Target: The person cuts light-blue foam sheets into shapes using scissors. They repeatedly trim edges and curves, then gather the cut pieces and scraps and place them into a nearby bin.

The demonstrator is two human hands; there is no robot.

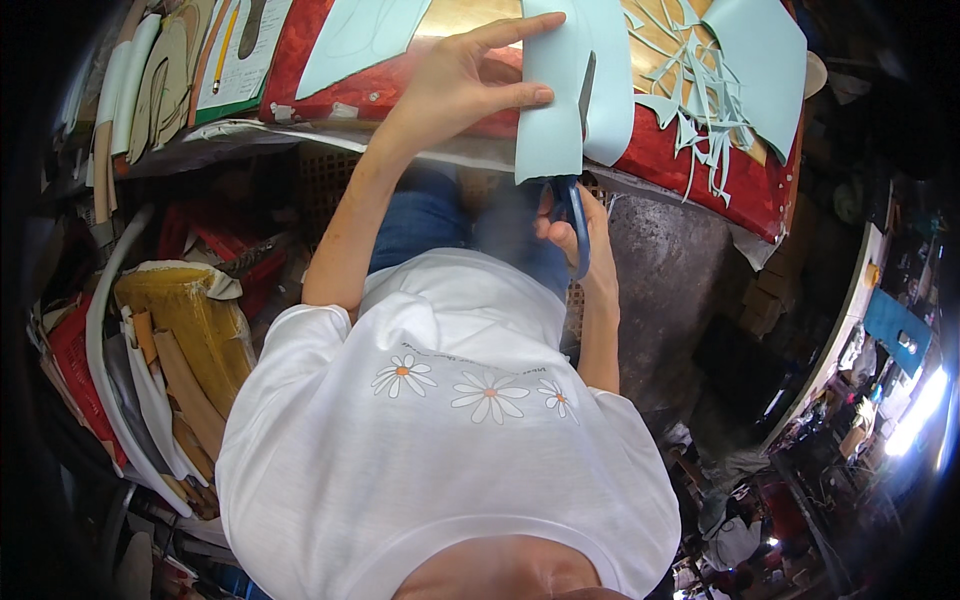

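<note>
Grips a pale blue sheet [552, 135] overhanging the red tabletop [655, 152] with left fingers [525, 96] clamped on its left side; holds blue-handled scissors [576, 225] against it with right fingers [563, 236] wrapped round the handles, near thin offcuts [700, 88].

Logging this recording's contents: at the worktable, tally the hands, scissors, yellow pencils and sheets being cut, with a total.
Hands: 2 (left hand, right hand)
Scissors: 1, blue-handled
Yellow pencil: 1
Light blue sheet being cut: 1
Total: 5
</note>
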